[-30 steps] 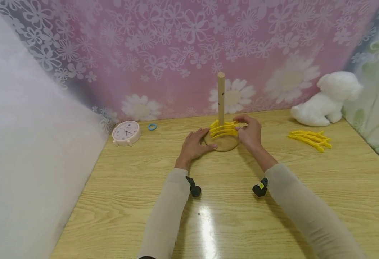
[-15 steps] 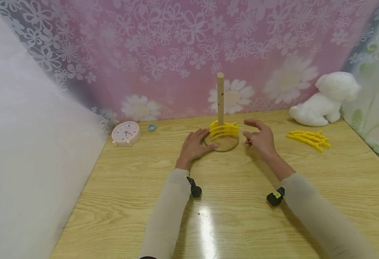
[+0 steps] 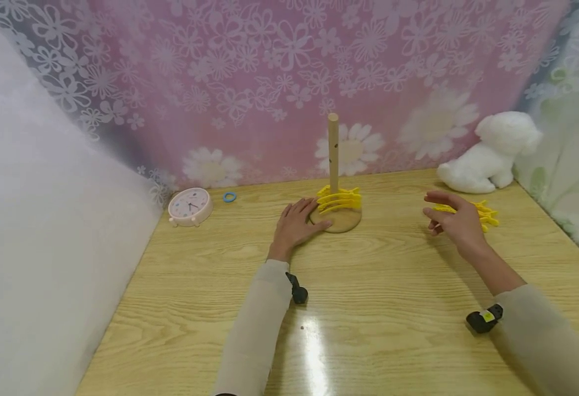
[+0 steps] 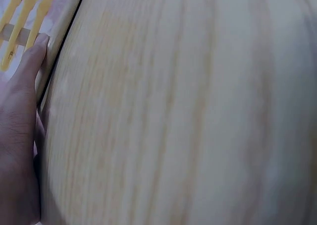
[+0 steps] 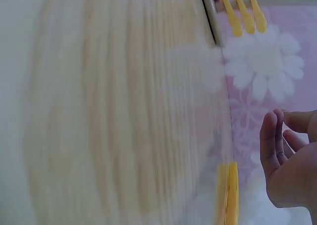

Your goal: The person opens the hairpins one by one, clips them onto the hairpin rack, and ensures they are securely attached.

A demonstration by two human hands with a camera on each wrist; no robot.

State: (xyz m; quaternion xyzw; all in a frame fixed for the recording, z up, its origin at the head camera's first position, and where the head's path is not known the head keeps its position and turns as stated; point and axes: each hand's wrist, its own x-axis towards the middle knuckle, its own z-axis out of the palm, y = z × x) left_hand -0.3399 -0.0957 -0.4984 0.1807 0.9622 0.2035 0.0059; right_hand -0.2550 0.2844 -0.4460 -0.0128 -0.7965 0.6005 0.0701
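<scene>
In the head view, a wooden post [image 3: 334,154] stands upright on a round wooden base [image 3: 340,222]. Several curved yellow plastic pieces [image 3: 338,200] are stacked around the post's foot, also seen at the top of the right wrist view. My left hand [image 3: 295,225] rests at the left of the base, fingers extended along its edge and thumb over its front. My right hand [image 3: 459,223] holds nothing, its fingers loosely bent. It hovers over the left part of a second pile of yellow pieces [image 3: 488,214] and partly hides it.
On the wooden table [image 3: 368,308] a pink alarm clock [image 3: 190,205] lies at the back left, beside a small blue ring [image 3: 229,197]. A white plush dog [image 3: 492,154] sits at the back right. A flowered curtain [image 3: 269,99] hangs behind the table.
My right hand has let go of the yellow piece on the stack and moved right, to the second pile. The left hand stays at the base.
</scene>
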